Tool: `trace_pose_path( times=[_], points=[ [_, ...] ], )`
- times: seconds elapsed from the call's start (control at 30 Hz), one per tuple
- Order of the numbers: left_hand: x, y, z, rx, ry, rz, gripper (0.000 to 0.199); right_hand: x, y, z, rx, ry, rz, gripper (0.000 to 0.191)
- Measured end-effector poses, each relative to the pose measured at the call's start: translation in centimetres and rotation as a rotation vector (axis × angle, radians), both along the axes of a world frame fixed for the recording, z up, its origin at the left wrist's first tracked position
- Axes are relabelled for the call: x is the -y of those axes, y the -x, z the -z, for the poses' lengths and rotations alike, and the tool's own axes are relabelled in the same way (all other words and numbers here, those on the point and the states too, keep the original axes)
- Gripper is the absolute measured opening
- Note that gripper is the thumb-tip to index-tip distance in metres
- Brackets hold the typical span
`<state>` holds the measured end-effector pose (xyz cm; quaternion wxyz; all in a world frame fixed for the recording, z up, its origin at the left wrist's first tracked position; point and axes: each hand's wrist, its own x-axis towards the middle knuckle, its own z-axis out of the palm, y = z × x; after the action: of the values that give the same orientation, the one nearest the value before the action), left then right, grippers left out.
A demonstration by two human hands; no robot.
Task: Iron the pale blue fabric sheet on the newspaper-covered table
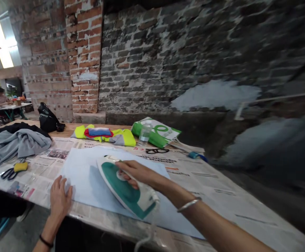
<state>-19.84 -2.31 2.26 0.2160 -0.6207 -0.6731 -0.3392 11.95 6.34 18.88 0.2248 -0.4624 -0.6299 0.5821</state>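
My right hand (pixel 135 175) is wrapped round the handle of a green and white clothes iron (pixel 118 190). The iron is tipped on its side over a pale blue cloth (pixel 82 164) spread flat; whether it touches the cloth I cannot tell. Its cord (pixel 152 227) runs down past the table's front edge. My left hand (pixel 59 196) rests at the cloth's lower left edge, fingers stretched out and holding nothing. Newspaper (pixel 207 189) covers the table beneath the cloth.
Left lie scissors (pixel 9 173), a yellow sponge-like block (pixel 20 167), grey clothing (pixel 23 143) and a black bag (pixel 48 119). Behind the cloth are a folded yellow safety vest (pixel 124 136), a clear bottle (pixel 145 134), a green-white bag (pixel 165 129), glasses (pixel 157 151) and a blue tape roll (pixel 194 154).
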Motion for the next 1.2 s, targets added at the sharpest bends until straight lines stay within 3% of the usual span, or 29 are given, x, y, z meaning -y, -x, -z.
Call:
trace_pose_path(
  times=[0.1,0.2,0.33,0.47,0.53,0.6,0.77,0.83,1.03,1.2],
  points=[
    [0.9,-0.4,1.8,-0.021,0.015,-0.039,0.041,-0.2,5.2,1.4,0.007,-0.026,-0.131,0.037],
    [0.9,-0.4,2.9,-0.046,0.054,-0.071,0.048,-1.7,9.0,3.4,0.08,-0.056,-0.171,0.037],
    [0.8,-0.5,2.8,-0.061,0.109,-0.11,0.051,-4.0,12.0,4.3,0.134,-0.033,-0.043,0.04],
    [1.0,-0.8,2.5,-0.089,0.141,-0.157,0.052,-5.2,14.1,3.4,0.147,-0.04,0.122,0.048],
    [0.9,-0.8,2.6,-0.099,0.132,-0.159,0.052,-5.3,14.6,2.9,0.108,-0.087,0.141,0.052],
    [0.8,-0.7,2.7,-0.105,0.124,-0.163,0.052,-5.1,14.4,2.7,0.069,-0.099,0.076,0.054],
    [0.6,-0.7,2.9,-0.111,0.121,-0.158,0.052,-3.5,12.1,2.9,0.077,0.074,-0.359,0.047],
    [0.6,-0.8,2.8,-0.101,0.128,-0.156,0.052,-2.9,11.8,3.2,0.082,0.073,-0.439,0.044],
    [0.8,-0.9,2.5,-0.076,0.164,-0.157,0.053,-5.3,15.1,4.2,0.112,-0.032,-0.191,0.042],
    [0.8,-0.8,2.1,-0.12,0.167,-0.179,0.054,-9.0,18.1,3.3,0.179,-0.126,-0.016,0.046]
  ],
)
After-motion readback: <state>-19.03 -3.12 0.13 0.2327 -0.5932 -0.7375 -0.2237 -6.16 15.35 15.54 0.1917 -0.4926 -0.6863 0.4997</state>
